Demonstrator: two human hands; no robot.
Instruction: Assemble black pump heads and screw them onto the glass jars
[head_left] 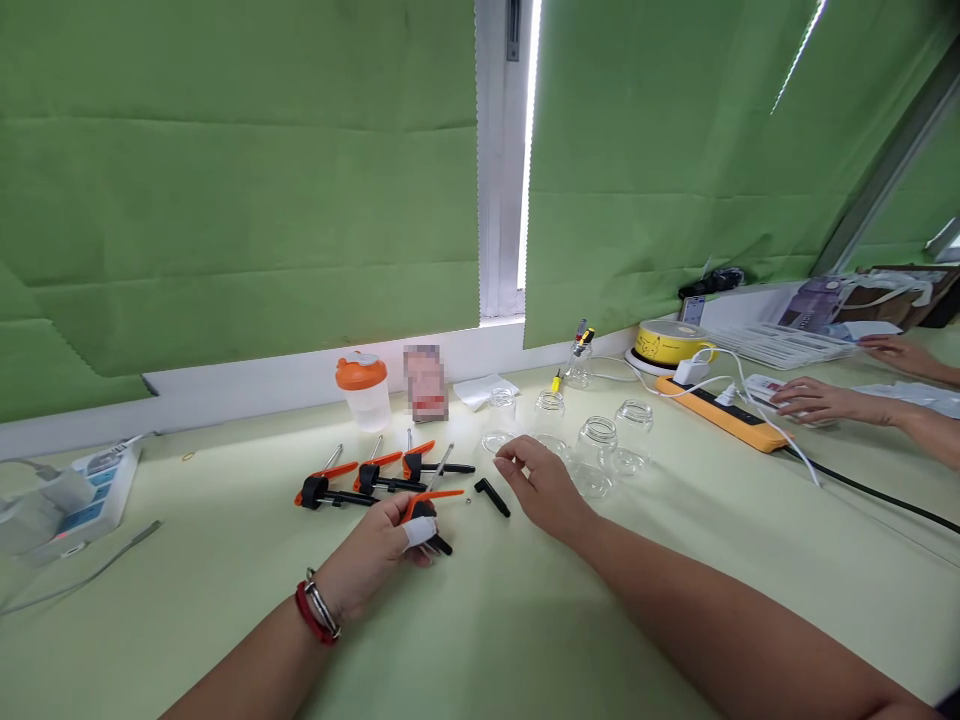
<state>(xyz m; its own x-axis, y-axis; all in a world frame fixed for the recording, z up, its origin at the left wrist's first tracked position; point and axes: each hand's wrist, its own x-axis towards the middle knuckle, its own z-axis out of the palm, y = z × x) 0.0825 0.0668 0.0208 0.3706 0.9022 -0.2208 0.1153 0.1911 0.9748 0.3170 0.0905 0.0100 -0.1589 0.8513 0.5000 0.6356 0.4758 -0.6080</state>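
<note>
My left hand, with white tape on the thumb, is closed around a black-and-orange lever assembly. A metal rod sticks up from it, and a black tube end shows below my fingers. My right hand hovers to the right with its fingers curled and the tips close together; anything between them is too small to make out. Below its fingertips lies a black L-shaped piece, beside a tiny metal nut. Several similar lever assemblies lie in a row behind my left hand.
Several clear glass jars stand beyond my right hand. An orange-lidded cup is at the back. An orange power strip with cables lies right, near a co-worker's hand. A white power strip is left.
</note>
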